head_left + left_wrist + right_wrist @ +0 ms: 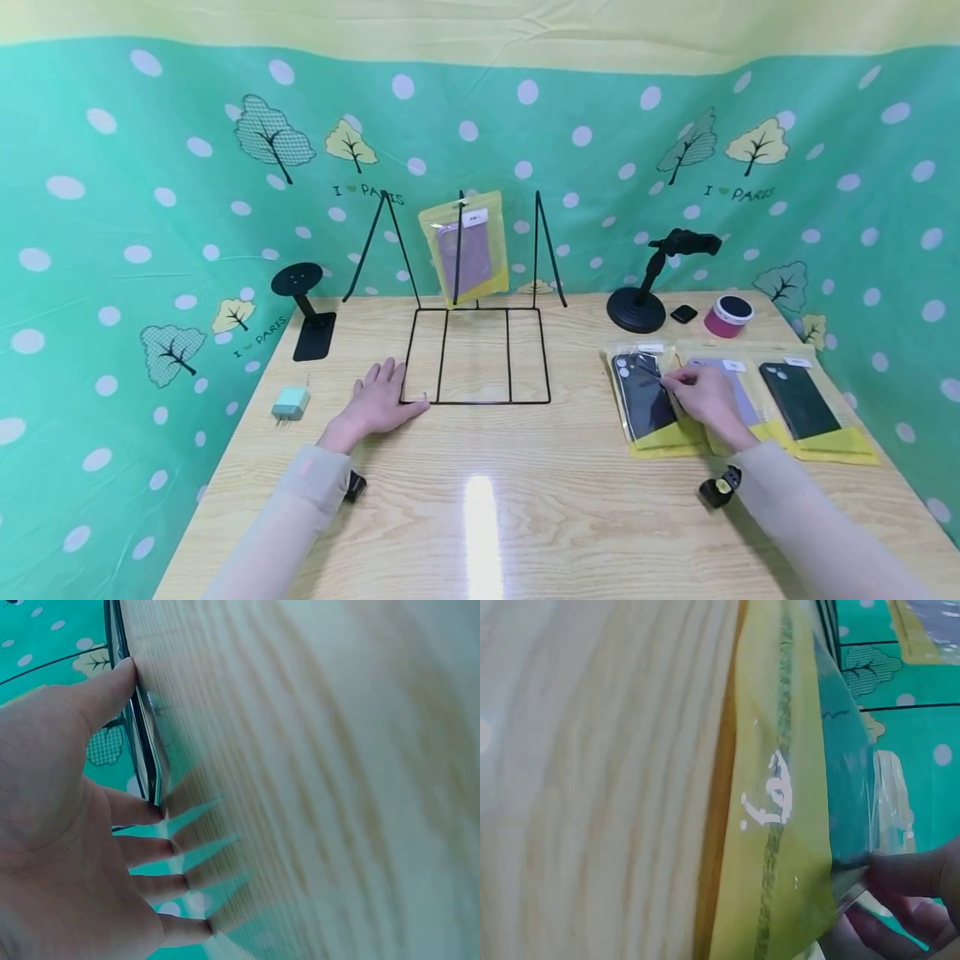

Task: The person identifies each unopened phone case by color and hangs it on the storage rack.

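My left hand (378, 400) lies with straight, spread fingers on the table at the near left corner of a black wire rack (495, 403); its thumb touches the rack's bottom frame. On the rack's middle prong hangs a yellow-edged clear pouch (465, 250) with a purple phone case. At the right, my right hand (705, 396) pinches the edge of a packaged dark phone case (641, 400); the right wrist view shows thumb and fingers on its clear film (847, 787). Beneath that hand is a packaged lilac phone case (738, 396), and a packaged black phone case (798, 400) lies beyond it.
A black phone stand (315, 333) and a mint charger plug (291, 403) sit at the left. Back right are a black holder on a round base (636, 310), a small black item (683, 314) and a pink-and-white round container (728, 316). A polka-dot curtain (480, 108) hangs behind.
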Demonstrator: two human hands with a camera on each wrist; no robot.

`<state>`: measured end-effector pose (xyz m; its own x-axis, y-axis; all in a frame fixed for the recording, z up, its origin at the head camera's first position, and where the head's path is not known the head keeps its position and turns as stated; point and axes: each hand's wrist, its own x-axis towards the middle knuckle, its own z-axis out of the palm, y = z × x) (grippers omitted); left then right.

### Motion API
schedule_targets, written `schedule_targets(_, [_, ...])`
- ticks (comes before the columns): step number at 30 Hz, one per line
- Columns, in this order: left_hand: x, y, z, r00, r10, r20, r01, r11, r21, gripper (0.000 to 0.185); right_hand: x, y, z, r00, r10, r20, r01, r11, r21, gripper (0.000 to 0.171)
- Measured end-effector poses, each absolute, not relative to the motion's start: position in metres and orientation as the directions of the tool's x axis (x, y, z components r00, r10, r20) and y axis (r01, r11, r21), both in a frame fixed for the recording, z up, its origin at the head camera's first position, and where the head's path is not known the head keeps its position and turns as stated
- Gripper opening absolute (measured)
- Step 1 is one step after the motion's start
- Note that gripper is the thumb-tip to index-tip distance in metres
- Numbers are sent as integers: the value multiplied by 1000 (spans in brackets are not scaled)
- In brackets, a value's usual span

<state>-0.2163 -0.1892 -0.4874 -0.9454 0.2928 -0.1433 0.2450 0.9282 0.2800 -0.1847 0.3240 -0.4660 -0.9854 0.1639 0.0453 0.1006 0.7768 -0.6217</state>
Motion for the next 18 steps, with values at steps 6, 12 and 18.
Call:
schedule_targets(6, [-217, -189, -488, -944, 296, -149, 246, 927, 281, 92, -181, 322, -467, -984, 165, 68, 80, 751, -656, 24])
schedule_targets(12, [-216, -190, -487, -944, 292, -152, 241, 927, 287, 92, -175, 313, -461, -979, 204, 4, 129, 635, -762, 33])
schedule_targets(18, [-216, -190, -487, -944, 298, -142, 247, 922, 297, 91, -170, 304, -456, -975, 221, 37, 92, 545, -833, 39])
